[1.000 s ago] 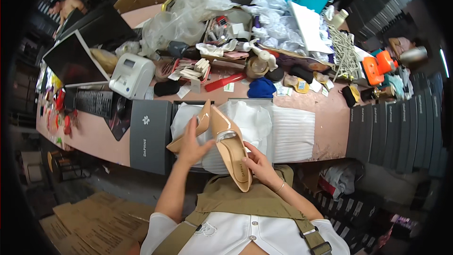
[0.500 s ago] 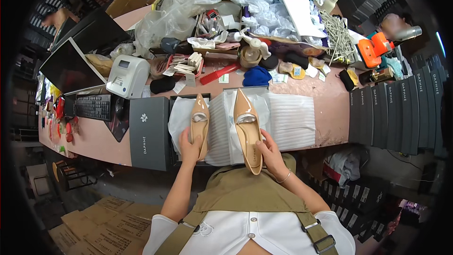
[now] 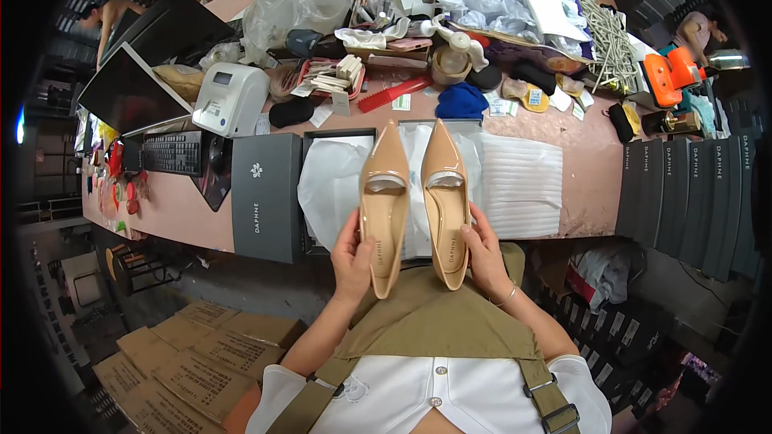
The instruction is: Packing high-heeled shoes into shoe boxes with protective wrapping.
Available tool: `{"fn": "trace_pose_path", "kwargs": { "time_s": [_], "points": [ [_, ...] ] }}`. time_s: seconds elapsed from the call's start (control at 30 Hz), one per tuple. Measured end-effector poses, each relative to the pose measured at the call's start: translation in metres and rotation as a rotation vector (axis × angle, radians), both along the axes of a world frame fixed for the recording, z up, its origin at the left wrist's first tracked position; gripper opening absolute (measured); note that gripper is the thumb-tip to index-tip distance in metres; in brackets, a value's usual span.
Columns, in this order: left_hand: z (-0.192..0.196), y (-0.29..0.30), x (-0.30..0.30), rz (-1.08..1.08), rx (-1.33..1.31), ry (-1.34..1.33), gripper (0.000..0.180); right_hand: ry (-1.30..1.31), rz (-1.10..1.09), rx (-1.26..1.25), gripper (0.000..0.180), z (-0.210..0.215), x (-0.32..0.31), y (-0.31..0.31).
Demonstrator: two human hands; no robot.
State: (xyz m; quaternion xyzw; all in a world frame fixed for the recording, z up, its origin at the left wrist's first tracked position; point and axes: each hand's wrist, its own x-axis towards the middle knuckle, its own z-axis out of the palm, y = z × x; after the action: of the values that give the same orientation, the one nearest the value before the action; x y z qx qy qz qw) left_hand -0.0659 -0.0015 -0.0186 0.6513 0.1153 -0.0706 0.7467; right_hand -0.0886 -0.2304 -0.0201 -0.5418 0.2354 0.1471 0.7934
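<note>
Beige pointed pumps, one point(image 3: 383, 210) gripped by the left hand point(image 3: 352, 255), its mate point(image 3: 447, 199) by the right hand point(image 3: 486, 251), fingers curled around each heel, are held side by side, toes forward, above the open tissue-lined box point(image 3: 331, 185), apparently being compared as a pair, after which lowering them in would need flat, aligned placement.

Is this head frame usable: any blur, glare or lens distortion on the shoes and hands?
Head view: the two beige pointed shoes and both hands, left hand and right hand, are sharp and evenly lit; soft sheen on the toes, no blown glare; fisheye bends the table edge and the rim is black.
</note>
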Motion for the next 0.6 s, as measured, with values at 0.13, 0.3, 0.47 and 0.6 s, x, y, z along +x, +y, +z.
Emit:
{"fn": "trace_pose_path", "kwargs": {
  "time_s": [0.13,0.3,0.47,0.6],
  "points": [
    [0.004,-0.015,-0.017,-0.067,0.049,0.023,0.056,-0.07,0.039,-0.051,0.054,0.004,-0.013,0.001],
    [0.0,-0.021,-0.025,-0.09,0.052,0.06,0.06,-0.055,0.026,-0.039,0.056,0.001,-0.02,0.002],
    [-0.003,-0.024,-0.022,-0.062,0.038,0.06,0.061,-0.066,0.031,-0.047,0.057,-0.002,-0.017,0.003],
    [-0.005,-0.025,-0.018,-0.098,0.037,0.074,0.06,-0.061,0.039,-0.035,0.058,-0.001,-0.014,0.002]
  ]
}}
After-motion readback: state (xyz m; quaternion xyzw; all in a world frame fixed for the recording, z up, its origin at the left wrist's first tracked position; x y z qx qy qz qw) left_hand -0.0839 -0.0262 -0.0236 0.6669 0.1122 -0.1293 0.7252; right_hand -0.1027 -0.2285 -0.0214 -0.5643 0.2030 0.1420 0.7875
